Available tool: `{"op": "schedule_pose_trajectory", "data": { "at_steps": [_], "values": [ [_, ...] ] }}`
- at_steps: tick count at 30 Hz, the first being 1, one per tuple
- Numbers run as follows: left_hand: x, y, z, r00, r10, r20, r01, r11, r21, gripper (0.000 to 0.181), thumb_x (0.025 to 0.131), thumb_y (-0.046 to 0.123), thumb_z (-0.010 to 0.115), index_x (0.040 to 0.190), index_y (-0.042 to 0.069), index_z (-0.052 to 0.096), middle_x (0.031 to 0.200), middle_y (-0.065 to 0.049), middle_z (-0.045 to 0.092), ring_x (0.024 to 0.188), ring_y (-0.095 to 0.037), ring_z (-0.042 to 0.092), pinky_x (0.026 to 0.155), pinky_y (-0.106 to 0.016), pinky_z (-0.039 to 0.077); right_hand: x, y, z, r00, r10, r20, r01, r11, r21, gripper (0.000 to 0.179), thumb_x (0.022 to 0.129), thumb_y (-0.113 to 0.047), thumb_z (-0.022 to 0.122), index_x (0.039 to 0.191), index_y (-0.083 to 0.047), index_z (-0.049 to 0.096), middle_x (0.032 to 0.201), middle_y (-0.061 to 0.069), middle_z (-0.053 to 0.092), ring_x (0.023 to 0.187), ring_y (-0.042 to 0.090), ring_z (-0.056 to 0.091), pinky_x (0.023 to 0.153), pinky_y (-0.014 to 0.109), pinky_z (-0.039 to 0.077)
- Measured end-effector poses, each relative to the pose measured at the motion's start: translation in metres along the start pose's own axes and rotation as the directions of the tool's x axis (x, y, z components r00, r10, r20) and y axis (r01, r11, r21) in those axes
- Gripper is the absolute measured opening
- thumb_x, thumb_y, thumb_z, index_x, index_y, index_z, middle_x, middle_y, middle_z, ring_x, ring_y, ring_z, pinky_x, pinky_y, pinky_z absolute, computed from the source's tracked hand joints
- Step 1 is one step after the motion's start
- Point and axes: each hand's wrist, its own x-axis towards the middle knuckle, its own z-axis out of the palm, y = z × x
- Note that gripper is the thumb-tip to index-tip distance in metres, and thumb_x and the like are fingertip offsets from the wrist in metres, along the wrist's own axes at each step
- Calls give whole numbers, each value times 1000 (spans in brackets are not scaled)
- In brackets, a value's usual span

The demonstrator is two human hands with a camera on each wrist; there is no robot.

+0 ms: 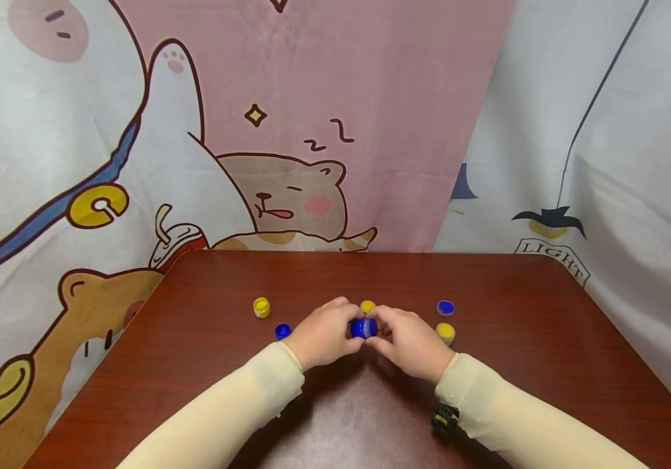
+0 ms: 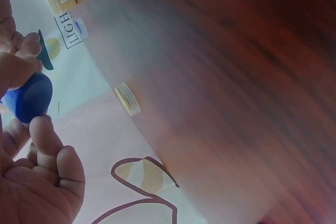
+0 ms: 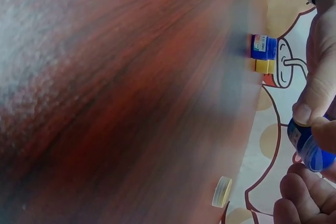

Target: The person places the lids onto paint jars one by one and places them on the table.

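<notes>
Between both hands, over the middle of the table, is a small blue paint jar [image 1: 363,327] lying on its side, its clear rim toward the right. My left hand [image 1: 325,333] grips the jar's body end with thumb and fingers. From the other side my right hand [image 1: 413,340] pinches the clear-rimmed end. In the left wrist view the blue jar [image 2: 32,97] appears between the two hands' fingertips. The right wrist view shows part of a label on the jar [image 3: 297,134]; fingers cover the rest.
Left of the hands stand an uncovered yellow paint jar [image 1: 262,307] and a blue one [image 1: 283,331]. Behind the hands lies a yellow-coated lid [image 1: 367,305]. On the right are a blue-coated lid [image 1: 445,308] and a yellow jar [image 1: 445,332]. A printed cloth hangs behind the table [image 1: 517,286].
</notes>
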Motion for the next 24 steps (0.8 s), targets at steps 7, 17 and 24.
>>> {"op": "schedule_pose_trajectory", "data": {
  "at_steps": [7, 17, 24],
  "values": [
    [1, -2, 2, 1000, 18, -17, -18, 1000, -2, 39, 91, 31, 82, 122, 9, 72, 103, -1, 65, 82, -9, 57, 75, -19, 54, 0, 0, 1, 999, -31, -10, 31, 999, -21, 25, 95, -17, 79, 117, -12, 67, 106, 1, 73, 91, 10, 71, 81, 28, 61],
    [-2, -2, 3, 1000, 13, -22, -14, 999, -31, 39, 92, 34, 82, 123, 11, 72, 104, 1, 64, 83, -8, 56, 75, -18, 54, 0, 0, -2, 997, 48, 57, -47, 999, -10, 20, 99, -30, 74, 108, -13, 68, 86, -7, 65, 69, 5, 57, 63, 21, 51],
    [-1, -1, 2, 999, 17, -30, -18, 1000, -26, 37, 91, 33, 83, 120, 11, 72, 102, 1, 64, 82, -8, 56, 74, -19, 53, -1, 1, -1, 999, 23, 41, -25, 999, 35, 40, 100, -32, 73, 129, -6, 64, 104, 1, 76, 87, 10, 71, 77, 31, 62]
  ]
}}
